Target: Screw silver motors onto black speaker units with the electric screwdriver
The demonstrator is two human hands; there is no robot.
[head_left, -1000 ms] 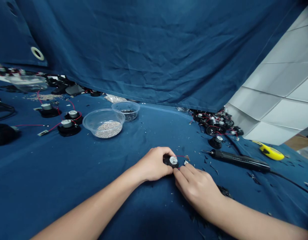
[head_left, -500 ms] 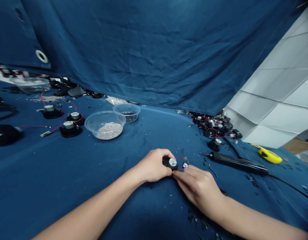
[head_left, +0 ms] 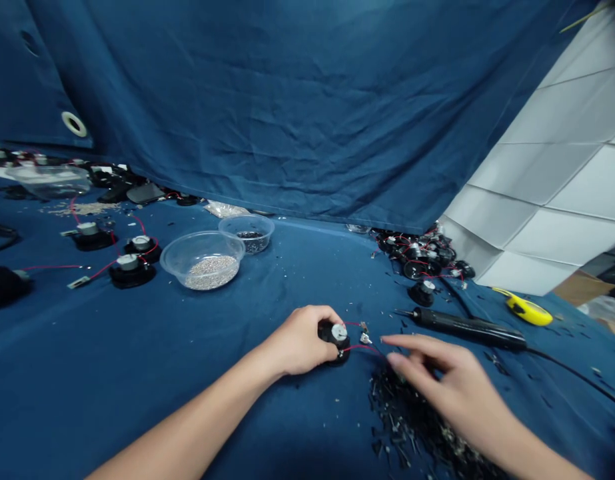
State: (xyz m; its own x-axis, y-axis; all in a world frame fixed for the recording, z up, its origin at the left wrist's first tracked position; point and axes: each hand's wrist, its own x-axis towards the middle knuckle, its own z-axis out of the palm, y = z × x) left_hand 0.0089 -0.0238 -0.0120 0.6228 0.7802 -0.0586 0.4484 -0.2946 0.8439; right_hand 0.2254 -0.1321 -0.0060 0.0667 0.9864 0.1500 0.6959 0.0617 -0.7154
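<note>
My left hand (head_left: 308, 341) is closed around a small black round part with a silver cylinder (head_left: 339, 333) on top, resting on the blue cloth. Two red wires (head_left: 360, 347) run out of the part to the right. Beside it, by the upper wire's end, lie small pale pieces (head_left: 366, 339). My right hand (head_left: 437, 370) is just right of the wires, thumb and index finger apart, with nothing visible between them. Beneath that hand is a heap of black scraps (head_left: 394, 427), partly hidden by it.
A black pen-shaped tool (head_left: 472, 328) with a cord and a yellow tool (head_left: 530, 311) lie at right. Behind them is a pile of wired parts (head_left: 417, 257). Clear bowls (head_left: 170, 261) with small grains stand left of centre, near similar black parts (head_left: 132, 275). A blue curtain hangs behind.
My right hand has drawn back to the right from the black part, its fingers parting. The scrap heap shows more. My left hand keeps its hold; the view has shifted slightly.
</note>
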